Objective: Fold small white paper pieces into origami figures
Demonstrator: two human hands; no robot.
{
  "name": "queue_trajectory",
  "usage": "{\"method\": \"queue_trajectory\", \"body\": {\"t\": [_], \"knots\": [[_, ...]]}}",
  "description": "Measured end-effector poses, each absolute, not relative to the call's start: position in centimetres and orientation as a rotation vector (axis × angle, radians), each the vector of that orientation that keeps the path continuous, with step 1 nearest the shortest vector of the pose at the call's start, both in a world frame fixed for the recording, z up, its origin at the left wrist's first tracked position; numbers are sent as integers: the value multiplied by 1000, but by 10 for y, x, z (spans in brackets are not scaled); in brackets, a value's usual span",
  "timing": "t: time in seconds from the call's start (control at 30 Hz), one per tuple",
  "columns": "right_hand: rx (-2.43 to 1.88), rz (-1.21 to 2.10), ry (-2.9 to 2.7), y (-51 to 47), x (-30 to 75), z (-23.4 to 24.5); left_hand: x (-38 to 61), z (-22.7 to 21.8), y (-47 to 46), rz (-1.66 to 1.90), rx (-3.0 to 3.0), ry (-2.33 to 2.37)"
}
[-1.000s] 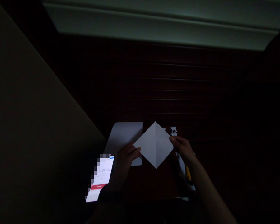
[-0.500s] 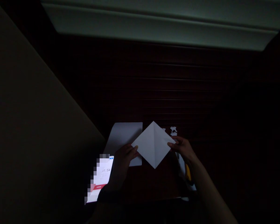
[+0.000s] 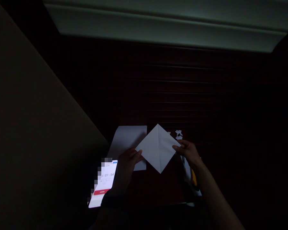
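Note:
A square sheet of white paper (image 3: 156, 150) is held up like a diamond, one corner toward me, with a crease running down its middle. My left hand (image 3: 129, 158) pinches its left corner, thumb on top. The right corner is gripped between the thumb and fingers of my right hand (image 3: 188, 151). Behind my left hand lies a larger white sheet (image 3: 127, 137), partly covered by the hand and the square. Small torn paper scraps (image 3: 179, 134) rest just beyond my right hand.
A lit phone (image 3: 103, 182) showing a timer stands left of my left wrist, its edge blurred out. A yellow-handled tool (image 3: 194, 179), partly hidden by my right forearm, lies with white paper on the dark table (image 3: 158, 191). A pale wall (image 3: 38, 127) rises at left.
The creased square has tilted very slightly, its near corner shifting a little to the right. Both hands keep their hold in nearly the same place.

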State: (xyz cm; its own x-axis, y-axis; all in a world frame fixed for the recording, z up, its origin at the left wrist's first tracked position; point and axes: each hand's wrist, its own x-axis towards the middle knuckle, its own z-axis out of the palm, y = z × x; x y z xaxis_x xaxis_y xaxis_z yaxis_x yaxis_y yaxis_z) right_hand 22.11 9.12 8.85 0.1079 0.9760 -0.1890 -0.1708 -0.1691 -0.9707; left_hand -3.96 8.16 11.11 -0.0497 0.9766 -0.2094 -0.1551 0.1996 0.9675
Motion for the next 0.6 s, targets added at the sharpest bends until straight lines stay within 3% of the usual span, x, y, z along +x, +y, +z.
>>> {"method": "queue_trajectory", "body": {"t": [0.6], "knots": [[-1267,1385,-937,91,226,86,-37,102,83,1206,813,1301]]}}
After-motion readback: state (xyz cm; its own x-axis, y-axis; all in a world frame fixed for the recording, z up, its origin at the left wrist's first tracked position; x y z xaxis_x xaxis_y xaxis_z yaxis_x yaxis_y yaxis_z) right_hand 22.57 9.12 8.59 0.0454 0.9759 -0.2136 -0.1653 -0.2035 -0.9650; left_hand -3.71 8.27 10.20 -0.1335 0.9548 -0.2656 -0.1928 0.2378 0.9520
